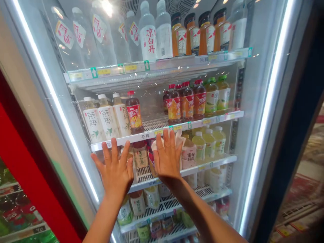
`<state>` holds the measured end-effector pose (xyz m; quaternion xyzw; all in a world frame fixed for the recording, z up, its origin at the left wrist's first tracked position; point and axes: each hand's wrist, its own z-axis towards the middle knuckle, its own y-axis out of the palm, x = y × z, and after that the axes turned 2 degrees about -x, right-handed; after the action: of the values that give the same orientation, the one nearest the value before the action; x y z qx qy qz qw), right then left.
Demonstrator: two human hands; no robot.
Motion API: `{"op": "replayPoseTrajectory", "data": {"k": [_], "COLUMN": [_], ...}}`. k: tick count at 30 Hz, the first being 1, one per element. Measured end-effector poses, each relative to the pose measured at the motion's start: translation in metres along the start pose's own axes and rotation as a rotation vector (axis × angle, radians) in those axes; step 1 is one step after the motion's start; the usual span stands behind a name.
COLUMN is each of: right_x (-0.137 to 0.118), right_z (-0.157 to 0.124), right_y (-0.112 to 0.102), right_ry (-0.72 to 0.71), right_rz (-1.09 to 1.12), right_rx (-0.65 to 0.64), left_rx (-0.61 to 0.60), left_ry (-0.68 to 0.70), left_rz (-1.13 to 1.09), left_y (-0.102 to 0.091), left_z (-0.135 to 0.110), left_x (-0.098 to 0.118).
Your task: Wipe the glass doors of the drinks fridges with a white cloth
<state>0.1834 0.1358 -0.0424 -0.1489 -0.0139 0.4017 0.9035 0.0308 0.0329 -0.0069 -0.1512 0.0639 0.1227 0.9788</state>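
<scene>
My left hand is raised with its fingers spread, palm toward the glass front of a lit drinks cooler. It holds nothing. To its right, my right hand lies flat, fingers up, over a pale crumpled cloth that shows on both sides of its fingers. Whether the palms touch the glass I cannot tell. Behind the hands runs a white shelf edge. Above it stand white-labelled tea bottles and a red-capped iced tea bottle. The shelf below is partly hidden by my hands.
Clear water bottles and amber bottles line the top shelf. More red-capped bottles stand at middle right. Bright light strips run down both sides. At the left is a red frame of another cooler.
</scene>
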Motion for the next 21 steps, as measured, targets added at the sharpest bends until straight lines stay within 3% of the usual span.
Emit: {"op": "replayPoseTrajectory", "data": {"k": [5, 11, 13, 17, 19, 21], "right_x": [-0.017, -0.022, -0.022, -0.014, -0.006, 0.004], "right_z": [-0.042, 0.023, 0.017, -0.028, -0.023, 0.006], "right_y": [0.002, -0.003, -0.003, 0.001, -0.001, -0.007], "right_ry": [-0.073, -0.034, -0.04, -0.069, -0.085, -0.063], "right_rz": [-0.023, 0.013, 0.016, -0.01, -0.017, -0.016], "right_rx": [-0.056, 0.004, -0.001, 0.003, 0.008, 0.022], "left_rx": [-0.044, -0.089, -0.087, -0.069, -0.062, -0.058], "left_ry": [-0.036, -0.061, -0.06, -0.054, -0.057, -0.058], "left_rz": [-0.028, -0.048, -0.047, -0.041, -0.044, -0.047], "left_y": [0.0, -0.003, -0.003, -0.002, -0.003, -0.003], "left_z": [0.0, 0.0, 0.0, 0.0, 0.0, -0.001], "left_x": [0.0, 0.001, 0.001, 0.001, 0.002, 0.002]}}
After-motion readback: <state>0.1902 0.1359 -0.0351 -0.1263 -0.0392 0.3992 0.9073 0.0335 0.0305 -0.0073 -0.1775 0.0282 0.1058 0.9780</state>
